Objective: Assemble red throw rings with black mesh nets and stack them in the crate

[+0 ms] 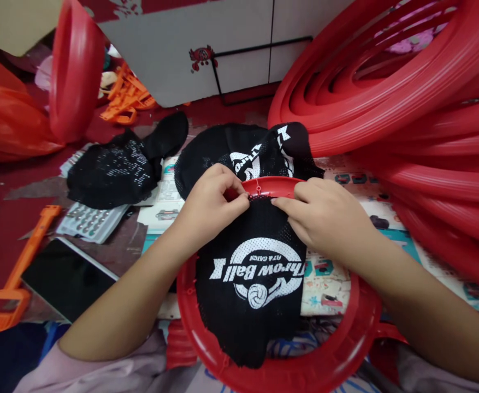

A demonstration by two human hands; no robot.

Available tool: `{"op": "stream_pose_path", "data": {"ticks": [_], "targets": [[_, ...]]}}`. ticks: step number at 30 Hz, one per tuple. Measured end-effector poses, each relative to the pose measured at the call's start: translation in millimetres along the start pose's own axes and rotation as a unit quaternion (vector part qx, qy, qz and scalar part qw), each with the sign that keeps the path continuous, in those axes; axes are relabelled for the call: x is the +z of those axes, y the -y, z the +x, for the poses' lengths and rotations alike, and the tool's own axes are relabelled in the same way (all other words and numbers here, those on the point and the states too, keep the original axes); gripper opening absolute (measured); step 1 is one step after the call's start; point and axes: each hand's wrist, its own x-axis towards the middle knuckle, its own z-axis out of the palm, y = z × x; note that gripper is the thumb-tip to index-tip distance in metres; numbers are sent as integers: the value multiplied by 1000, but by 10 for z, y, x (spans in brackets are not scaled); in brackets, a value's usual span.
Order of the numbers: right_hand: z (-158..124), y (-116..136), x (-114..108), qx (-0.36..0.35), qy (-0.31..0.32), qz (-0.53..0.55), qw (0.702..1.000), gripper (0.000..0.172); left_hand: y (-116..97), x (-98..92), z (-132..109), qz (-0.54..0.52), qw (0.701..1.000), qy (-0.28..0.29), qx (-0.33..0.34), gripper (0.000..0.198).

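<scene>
A red plastic ring (364,322) with small pegs along its inner side lies in front of me, its near part over my lap. Black mesh fabric (259,333) printed "Throw Ball" in white is spread across the ring's opening. At the ring's far side, my left hand (217,204) pinches the fabric's edge between thumb and fingers. My right hand (325,215) grips that same edge just to the right, its index finger and thumb on the cloth. Both hands are close to a peg on the far rim. Fabric covers part of the ring's left side.
More black printed mesh pieces (218,144) lie just beyond the ring, and another (112,169) sits at left. Red rings (386,120) are stacked at right. A tablet or phone (69,278), a calculator-like keypad (92,221) and an orange plastic handle (22,273) lie at left.
</scene>
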Motion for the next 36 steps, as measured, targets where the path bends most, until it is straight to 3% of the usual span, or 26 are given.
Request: {"op": "stream_pose_path", "data": {"ticks": [3, 7, 10, 20, 36], "targets": [[-10, -38, -3, -3, -11, 46, 999, 30, 30, -11, 7, 9, 999, 15, 32, 7], [0, -112, 8, -2, -25, 113, 993, 32, 35, 8, 6, 40, 990, -9, 133, 9], [10, -137, 30, 1, -41, 118, 992, 34, 11, 19, -11, 21, 982, 10, 190, 14], [17, -103, 58, -13, -81, 82, 993, 38, 20, 5, 15, 13, 967, 84, 239, 22], [40, -173, 166, -19, -114, 55, 992, 37, 88, 88, -18, 106, 952, 35, 286, 30]]}}
